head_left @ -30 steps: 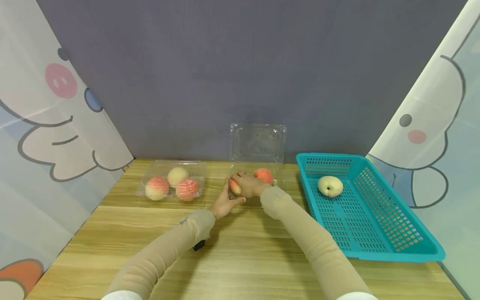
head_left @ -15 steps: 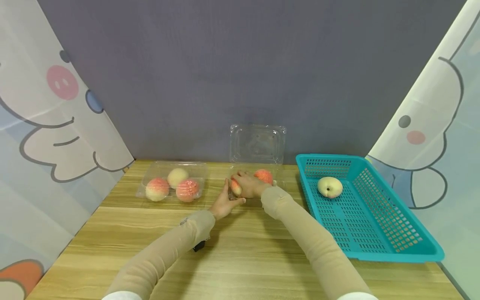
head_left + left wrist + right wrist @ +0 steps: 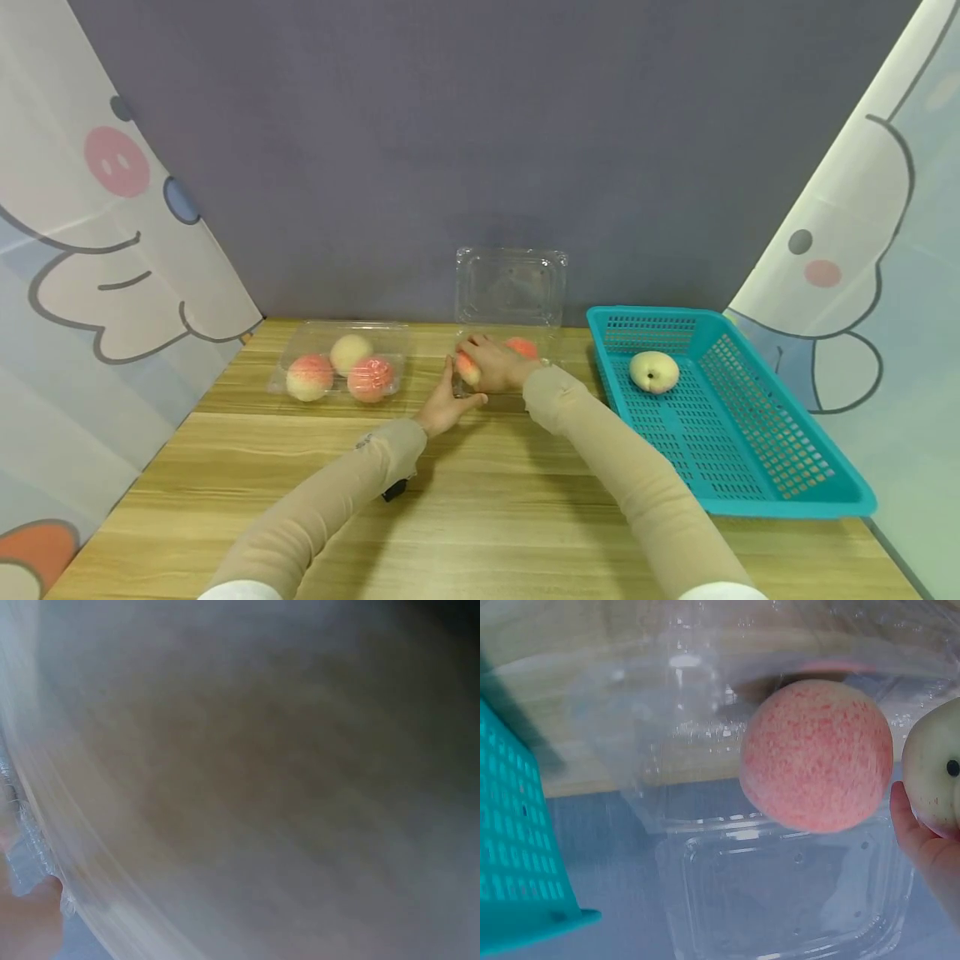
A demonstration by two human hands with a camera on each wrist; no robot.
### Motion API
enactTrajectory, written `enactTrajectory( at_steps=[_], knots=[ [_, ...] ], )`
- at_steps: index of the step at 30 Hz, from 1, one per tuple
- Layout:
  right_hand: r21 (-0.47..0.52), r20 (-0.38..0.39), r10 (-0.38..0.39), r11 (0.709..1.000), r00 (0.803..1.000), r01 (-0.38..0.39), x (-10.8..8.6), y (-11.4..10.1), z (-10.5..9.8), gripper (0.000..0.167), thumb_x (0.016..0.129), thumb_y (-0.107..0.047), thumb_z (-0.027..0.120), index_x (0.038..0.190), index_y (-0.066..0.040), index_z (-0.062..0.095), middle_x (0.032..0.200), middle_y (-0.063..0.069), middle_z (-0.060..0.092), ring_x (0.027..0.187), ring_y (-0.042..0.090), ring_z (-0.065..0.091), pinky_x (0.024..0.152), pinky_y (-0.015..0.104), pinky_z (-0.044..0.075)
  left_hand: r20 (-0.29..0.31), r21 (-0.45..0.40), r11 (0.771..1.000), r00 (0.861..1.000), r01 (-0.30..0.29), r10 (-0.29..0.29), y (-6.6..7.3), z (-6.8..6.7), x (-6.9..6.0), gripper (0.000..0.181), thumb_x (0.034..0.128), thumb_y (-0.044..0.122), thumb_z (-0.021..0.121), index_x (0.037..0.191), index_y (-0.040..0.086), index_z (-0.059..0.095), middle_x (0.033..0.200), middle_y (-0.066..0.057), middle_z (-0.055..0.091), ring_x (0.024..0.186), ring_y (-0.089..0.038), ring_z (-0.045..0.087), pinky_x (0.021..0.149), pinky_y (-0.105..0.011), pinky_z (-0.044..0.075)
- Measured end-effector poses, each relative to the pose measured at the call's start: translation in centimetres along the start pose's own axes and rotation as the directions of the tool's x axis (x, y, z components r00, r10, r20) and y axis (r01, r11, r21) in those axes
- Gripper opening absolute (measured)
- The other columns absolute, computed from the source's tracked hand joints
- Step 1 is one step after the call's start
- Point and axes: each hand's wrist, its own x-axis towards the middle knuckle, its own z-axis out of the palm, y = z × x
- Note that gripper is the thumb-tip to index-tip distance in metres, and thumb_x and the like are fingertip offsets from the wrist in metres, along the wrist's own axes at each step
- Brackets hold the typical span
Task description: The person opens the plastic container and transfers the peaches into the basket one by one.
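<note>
My right hand (image 3: 491,365) holds a red-and-cream peach (image 3: 469,369) at the left side of an open clear plastic clamshell box, palm down with fingers over the fruit. A redder peach (image 3: 522,347) sits to its right in the same box, partly hidden by that hand. In the right wrist view, fingertips (image 3: 919,832) touch the held peach's pale side, beside the pink-speckled peach (image 3: 817,756). My left hand (image 3: 442,407) lies at the box's near left corner, thumb and forefinger spread. Blur covers most of the left wrist view; a box edge (image 3: 34,840) shows at its left.
The box's raised lid (image 3: 512,287) leans by the grey back wall. To the left stands a closed clear box (image 3: 300,340) with three peaches. On the right, a teal basket (image 3: 750,506) holds one pale peach (image 3: 654,372). A small black object (image 3: 394,490) shows under the left forearm.
The head view has shifted slightly. My right hand has risen a little and the peach under it looks slightly turned. The left hand stays in place at the box.
</note>
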Motion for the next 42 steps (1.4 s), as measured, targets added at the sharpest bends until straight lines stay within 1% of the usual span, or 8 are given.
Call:
enactTrajectory(
  at_steps=[6, 11, 18, 22, 26, 31, 37, 42],
  knots=[
    [-0.034, -0.008, -0.058, 0.998, 0.998, 0.058, -0.5, -0.4, -1.1, 0.073, 0.076, -0.025, 0.073, 0.137, -0.012, 0.036, 0.139, 0.012, 0.036, 0.128, 0.032, 0.035, 0.102, 0.047, 0.038, -0.026, 0.041, 0.999, 1.000, 0.013, -0.012, -0.1, -0.2, 0.1, 0.114, 0.0774, 0.046, 0.068, 0.146, 0.011, -0.016, 0.153, -0.019, 0.005, 0.139, -0.036, 0.014, 0.110, -0.055, 0.018],
    [-0.060, -0.001, -0.061, 0.996, 0.998, 0.061, -1.1, -0.5, -2.2, 0.078, 0.073, -0.028, 0.077, 0.138, -0.014, 0.036, 0.140, 0.010, 0.035, 0.129, 0.031, 0.034, 0.102, 0.046, 0.038, -0.023, 0.042, 0.999, 0.999, 0.025, -0.024, -0.1, -0.2, 0.2, 0.109, 0.0808, 0.041, 0.067, 0.146, 0.011, -0.015, 0.153, -0.018, 0.000, 0.139, -0.036, 0.009, 0.111, -0.055, 0.015],
    [-0.137, 0.008, -0.056, 0.989, 0.998, 0.057, -2.3, -0.5, -3.9, 0.078, 0.076, -0.032, 0.074, 0.141, -0.017, 0.033, 0.137, 0.005, 0.037, 0.124, 0.024, 0.037, 0.102, 0.036, 0.038, -0.031, 0.048, 0.999, 0.999, 0.017, -0.016, 0.2, -0.1, 0.1, 0.104, 0.0838, 0.035, 0.065, 0.146, 0.009, -0.014, 0.153, -0.019, -0.001, 0.139, -0.037, 0.010, 0.112, -0.052, 0.016],
    [-0.134, 0.003, -0.055, 0.989, 0.999, 0.055, -3.1, -0.7, -4.9, 0.077, 0.077, -0.029, 0.073, 0.142, -0.018, 0.032, 0.137, 0.005, 0.037, 0.124, 0.024, 0.037, 0.101, 0.037, 0.039, -0.034, 0.038, 0.999, 0.999, 0.019, -0.017, 0.2, -0.1, 0.1, 0.104, 0.0837, 0.034, 0.066, 0.146, 0.008, -0.014, 0.152, -0.023, 0.004, 0.138, -0.039, 0.012, 0.111, -0.053, 0.018],
    [-0.114, -0.010, -0.043, 0.993, 0.999, 0.042, -3.9, -0.6, -5.7, 0.076, 0.076, -0.030, 0.074, 0.140, -0.016, 0.035, 0.135, 0.004, 0.038, 0.123, 0.024, 0.037, 0.099, 0.039, 0.041, -0.040, 0.042, 0.999, 0.999, 0.019, -0.017, 0.2, 0.0, 0.0, 0.104, 0.0833, 0.034, 0.066, 0.146, 0.009, -0.013, 0.152, -0.021, 0.004, 0.138, -0.038, 0.013, 0.111, -0.051, 0.018],
    [-0.106, -0.049, -0.054, 0.993, 0.997, 0.048, -5.1, -0.2, -6.7, 0.071, 0.073, -0.023, 0.074, 0.135, -0.012, 0.040, 0.133, 0.008, 0.040, 0.119, 0.027, 0.041, 0.093, 0.041, 0.045, -0.043, 0.033, 0.999, 0.999, 0.015, -0.014, 0.2, 0.1, 0.0, 0.104, 0.0838, 0.031, 0.066, 0.146, 0.008, -0.014, 0.152, -0.021, 0.003, 0.137, -0.040, 0.015, 0.110, -0.052, 0.021],
    [-0.091, -0.089, -0.047, 0.995, 0.995, 0.039, -7.0, 0.3, -7.9, 0.069, 0.074, -0.030, 0.074, 0.133, -0.014, 0.043, 0.130, 0.005, 0.042, 0.117, 0.026, 0.042, 0.087, 0.042, 0.049, -0.033, 0.012, 1.000, 0.999, 0.020, -0.019, 0.3, 0.2, -0.1, 0.103, 0.0847, 0.029, 0.065, 0.146, 0.010, -0.015, 0.151, -0.024, 0.005, 0.134, -0.043, 0.022, 0.108, -0.052, 0.027],
    [-0.103, -0.125, -0.066, 0.993, 0.990, 0.053, -8.7, 0.9, -8.5, 0.068, 0.074, -0.026, 0.075, 0.132, -0.013, 0.044, 0.130, 0.006, 0.043, 0.119, 0.028, 0.042, 0.085, 0.041, 0.049, -0.033, 0.017, 1.000, 0.999, 0.022, -0.021, 0.4, 0.2, -0.2, 0.103, 0.0846, 0.029, 0.065, 0.146, 0.011, -0.016, 0.152, -0.023, 0.006, 0.132, -0.045, 0.026, 0.106, -0.052, 0.030]
  ],
)
